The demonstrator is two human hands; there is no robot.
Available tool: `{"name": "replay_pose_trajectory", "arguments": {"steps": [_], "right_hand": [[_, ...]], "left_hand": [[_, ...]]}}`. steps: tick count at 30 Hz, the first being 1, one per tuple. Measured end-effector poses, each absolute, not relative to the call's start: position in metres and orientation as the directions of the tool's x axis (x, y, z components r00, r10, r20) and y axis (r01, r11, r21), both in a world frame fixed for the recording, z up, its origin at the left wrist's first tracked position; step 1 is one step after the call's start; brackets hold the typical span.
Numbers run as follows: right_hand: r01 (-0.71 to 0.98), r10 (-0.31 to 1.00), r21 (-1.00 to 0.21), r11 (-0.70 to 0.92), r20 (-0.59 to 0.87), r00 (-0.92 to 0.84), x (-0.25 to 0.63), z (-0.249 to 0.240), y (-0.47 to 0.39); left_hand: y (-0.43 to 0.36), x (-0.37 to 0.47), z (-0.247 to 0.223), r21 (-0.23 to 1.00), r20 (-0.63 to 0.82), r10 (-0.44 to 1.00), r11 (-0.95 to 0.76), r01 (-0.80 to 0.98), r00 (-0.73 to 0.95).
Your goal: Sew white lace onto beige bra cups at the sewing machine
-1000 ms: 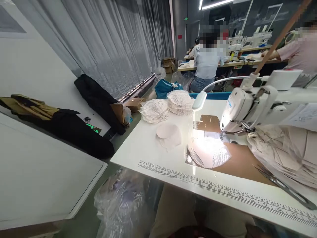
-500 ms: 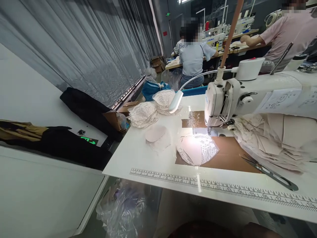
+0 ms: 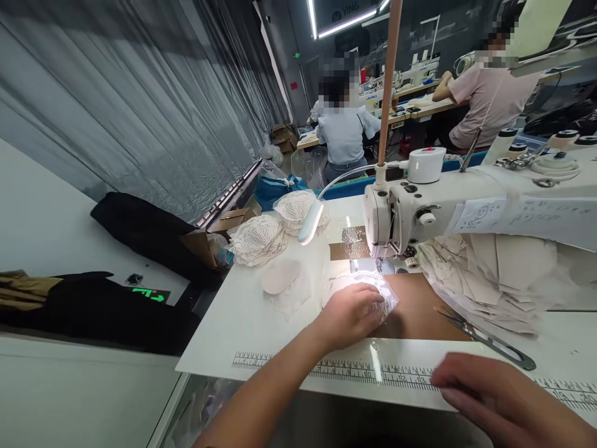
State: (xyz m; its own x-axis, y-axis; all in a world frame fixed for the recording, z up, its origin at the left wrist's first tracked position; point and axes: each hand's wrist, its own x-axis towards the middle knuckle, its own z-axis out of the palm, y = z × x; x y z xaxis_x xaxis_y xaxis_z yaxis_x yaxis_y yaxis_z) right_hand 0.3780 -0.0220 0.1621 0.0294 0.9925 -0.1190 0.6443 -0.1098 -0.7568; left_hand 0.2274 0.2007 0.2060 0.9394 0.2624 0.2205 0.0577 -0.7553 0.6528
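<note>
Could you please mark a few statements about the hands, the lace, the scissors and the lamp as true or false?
1. The left hand covers part of a lace piece near the needle end of the sewing machine. True.
2. The right hand grips the scissors. False: they lie on the table, beyond that hand and apart from its fingers.
3. Two lace stacks are on the table, at its far left. True.
4. The head of the lamp hangs right of the sewing machine. False: it hangs to the left.
5. Paper with handwriting is on the sewing machine. True.
</note>
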Motion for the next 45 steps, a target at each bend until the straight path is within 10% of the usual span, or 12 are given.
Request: {"name": "replay_pose_trajectory", "arguments": {"steps": [5, 19, 45], "right_hand": [[0.808, 0.994, -0.583, -0.081, -0.108, 0.022, 0.390, 0.196, 0.032], [0.951, 0.980, -0.280, -0.132, 0.104, 0.167, 0.390, 0.173, 0.066], [0.974, 0.940, -0.227, 0.004, 0.332, 0.073, 0.389, 0.144, 0.064]], "left_hand": [[0.222, 0.242, 0.181, 0.381, 0.088, 0.167, -0.917, 0.122, 0.982], [0.235, 0.239, 0.180, 0.383, 0.163, 0.005, -0.922, -0.059, 0.987], [0.238, 0.238, 0.170, 0.415, 0.234, 0.097, -0.910, -0.009, 0.967]]}}
